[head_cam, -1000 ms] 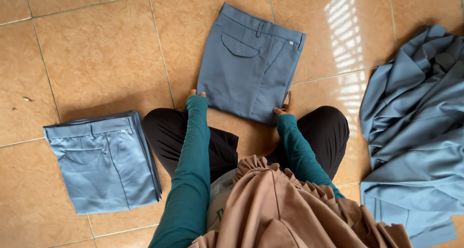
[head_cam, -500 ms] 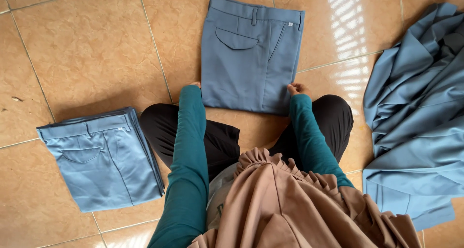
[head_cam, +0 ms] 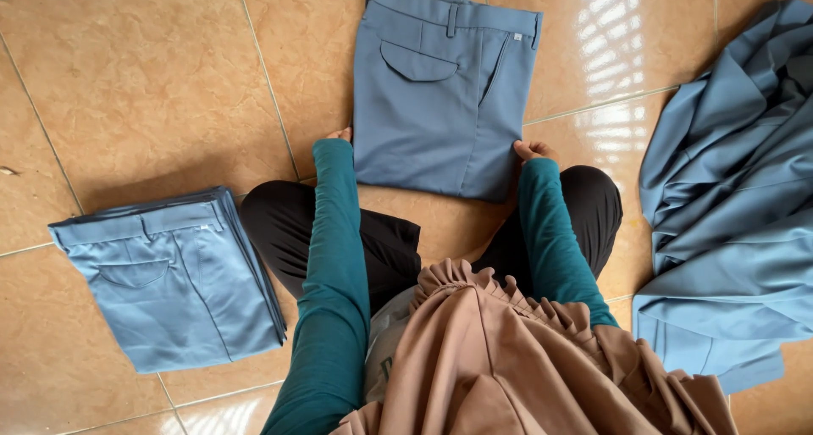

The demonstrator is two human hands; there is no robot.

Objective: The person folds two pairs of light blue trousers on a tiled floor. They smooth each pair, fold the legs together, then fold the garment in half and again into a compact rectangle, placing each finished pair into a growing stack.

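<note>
Both hands, the left hand (head_cam: pixel 340 135) and right hand (head_cam: pixel 532 150), are pinching the near corners of the folded blue trousers (head_cam: pixel 440 96) flat on the tiled floor (head_cam: pixel 152 79), squaring them, right of the folded stack (head_cam: pixel 174 274).

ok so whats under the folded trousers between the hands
The folded trousers lie flat on the tan tiled floor, left hand and right hand at their near corners. Whatever lies directly beneath the cloth is covered.

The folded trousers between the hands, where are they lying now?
In the head view, the folded trousers lie on the tiled floor at top centre, just beyond the knees, with the left hand and right hand at their near corners.
</note>
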